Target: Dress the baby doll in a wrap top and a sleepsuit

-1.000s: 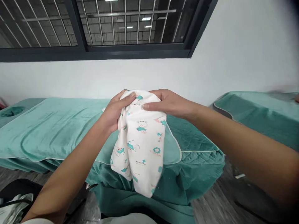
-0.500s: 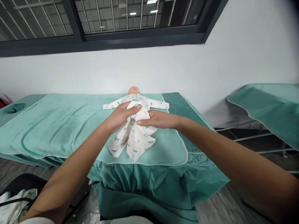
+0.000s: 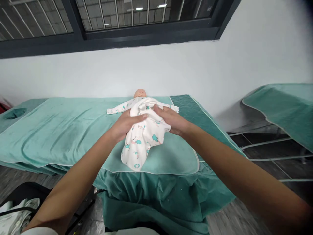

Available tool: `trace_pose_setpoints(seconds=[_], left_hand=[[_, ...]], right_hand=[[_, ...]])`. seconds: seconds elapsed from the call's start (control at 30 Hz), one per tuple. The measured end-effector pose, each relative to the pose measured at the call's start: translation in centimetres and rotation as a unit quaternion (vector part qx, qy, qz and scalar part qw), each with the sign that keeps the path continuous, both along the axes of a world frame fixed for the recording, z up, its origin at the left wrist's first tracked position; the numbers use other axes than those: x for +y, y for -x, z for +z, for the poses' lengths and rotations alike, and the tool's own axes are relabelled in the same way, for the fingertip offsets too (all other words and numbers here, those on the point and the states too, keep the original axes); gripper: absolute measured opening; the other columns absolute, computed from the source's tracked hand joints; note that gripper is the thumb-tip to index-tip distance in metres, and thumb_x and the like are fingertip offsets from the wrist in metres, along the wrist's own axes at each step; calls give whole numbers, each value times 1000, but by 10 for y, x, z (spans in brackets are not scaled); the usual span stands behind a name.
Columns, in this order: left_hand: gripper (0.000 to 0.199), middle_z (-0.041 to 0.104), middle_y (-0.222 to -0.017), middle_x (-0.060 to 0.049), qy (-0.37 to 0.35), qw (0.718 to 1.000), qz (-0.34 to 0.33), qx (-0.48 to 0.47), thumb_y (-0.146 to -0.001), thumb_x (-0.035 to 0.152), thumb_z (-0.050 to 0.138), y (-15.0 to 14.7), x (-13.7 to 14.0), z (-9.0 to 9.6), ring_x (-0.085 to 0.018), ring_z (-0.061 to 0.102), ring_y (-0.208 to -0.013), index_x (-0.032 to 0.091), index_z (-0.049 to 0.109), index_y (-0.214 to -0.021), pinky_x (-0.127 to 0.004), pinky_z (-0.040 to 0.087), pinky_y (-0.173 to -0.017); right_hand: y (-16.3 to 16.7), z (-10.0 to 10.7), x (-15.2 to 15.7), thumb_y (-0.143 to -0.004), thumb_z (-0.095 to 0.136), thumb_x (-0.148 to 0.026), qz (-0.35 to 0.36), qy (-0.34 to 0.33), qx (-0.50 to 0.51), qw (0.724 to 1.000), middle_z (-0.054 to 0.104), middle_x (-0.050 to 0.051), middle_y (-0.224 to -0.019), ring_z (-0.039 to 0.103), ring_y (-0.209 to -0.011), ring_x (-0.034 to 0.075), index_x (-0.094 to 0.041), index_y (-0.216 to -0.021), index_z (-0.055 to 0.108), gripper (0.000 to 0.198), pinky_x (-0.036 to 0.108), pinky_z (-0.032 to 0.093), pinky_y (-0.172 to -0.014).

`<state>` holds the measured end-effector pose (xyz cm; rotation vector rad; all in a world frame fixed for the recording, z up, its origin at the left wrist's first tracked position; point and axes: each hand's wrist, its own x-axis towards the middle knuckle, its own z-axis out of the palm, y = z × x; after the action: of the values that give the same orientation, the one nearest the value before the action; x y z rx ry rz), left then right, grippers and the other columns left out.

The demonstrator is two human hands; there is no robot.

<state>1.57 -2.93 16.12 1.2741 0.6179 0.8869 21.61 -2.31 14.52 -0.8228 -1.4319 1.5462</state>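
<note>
A baby doll [image 3: 140, 93] lies on its back, head toward the wall, its arms spread in long printed sleeves. White baby clothes [image 3: 144, 132] with green and orange prints are bunched over its body between my hands. My left hand [image 3: 124, 124] grips the bunched cloth from the left, thumb laid on top. From the right, my right hand [image 3: 172, 119] holds the same cloth, its thumb pressing near the top fold. The doll's trunk and legs are hidden under the fabric. One lower end of the garment hangs toward me over the green towel.
The bed [image 3: 61, 130] is covered in green sheets and has a face hole [image 3: 15, 113] at the left. A metal rack [image 3: 266, 143] and another green-covered bed [image 3: 286, 107] stand at right. A black bag with folded cloth [image 3: 22, 209] is at lower left.
The bunched clothes have been lifted and gathered higher; the two spread leg parts now hang as one bundle. My right hand has moved slightly right and up along the cloth.
</note>
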Motion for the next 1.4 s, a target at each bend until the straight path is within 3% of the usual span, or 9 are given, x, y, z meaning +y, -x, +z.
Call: trace_pose_setpoints(seconds=[0.13,0.43,0.57,0.67,0.77,0.9,1.07,1.2,1.4], left_hand=[[52,76,-104,-12,-15,1000,12,-14,-77,42,80,-1,3,2,-26,72,-90,13,67,-119,-35,55,-79],[49,76,-105,-12,44,984,-116,131,-68,34,88,25,7,-9,-25,72,-90,13,72,-110,-34,54,-79],[51,76,-104,-12,39,998,-31,50,-69,36,86,18,7,-11,-25,72,-89,13,71,-113,-35,55,-80],[41,77,-99,-12,59,997,33,43,-77,35,78,8,9,-22,-26,72,-88,14,70,-111,-38,56,-81],[36,77,-102,-13,38,981,39,186,-85,34,64,5,11,-45,-27,73,-91,14,68,-114,-37,58,-80],[33,76,-108,-14,-92,905,-9,415,-86,30,57,7,9,-80,-29,71,-100,10,71,-108,-36,56,-82],[27,74,-116,-14,-176,839,-14,515,-79,23,61,-3,0,-95,-31,66,-111,14,73,-102,-38,50,-95],[29,72,-120,-16,-205,808,-32,551,-82,21,59,-8,-2,-91,-31,66,-112,14,72,-107,-38,49,-96],[30,74,-116,-10,-212,822,-58,525,-85,24,56,-5,2,-88,-24,68,-106,15,71,-109,-30,50,-90]], right_hand=[[4,1,-7,-75,82,-48,136,-7,-77,988,76,7,-94,71,-81,21,-17,-105,72,44,31,57,-70],[11,5,-5,-84,72,-55,-35,-10,104,994,76,7,-97,71,-93,25,-18,-109,71,44,36,57,-80],[12,-1,-9,-87,69,-53,-52,21,134,989,76,7,-100,71,-95,25,-19,-112,71,42,38,58,-84],[14,-20,-17,-86,73,-42,-53,58,123,989,76,8,-103,72,-93,23,-18,-110,72,34,37,57,-86],[19,-55,-33,-80,79,-30,-31,120,104,987,77,9,-106,73,-91,23,-17,-110,72,34,34,57,-87],[29,-105,-63,-76,80,-31,-26,194,82,977,77,9,-104,74,-86,23,-17,-107,73,34,35,58,-83],[36,-144,-80,-74,78,-35,-89,244,71,963,78,10,-97,74,-83,24,-16,-101,72,33,38,59,-83],[29,-158,-71,-78,72,-44,-155,145,-47,976,76,8,-114,70,-106,29,-19,-113,70,43,47,51,-101],[21,-168,-59,-88,58,-48,-240,-32,-202,949,65,6,-137,57,-130,27,-23,-130,63,50,46,38,-115]])
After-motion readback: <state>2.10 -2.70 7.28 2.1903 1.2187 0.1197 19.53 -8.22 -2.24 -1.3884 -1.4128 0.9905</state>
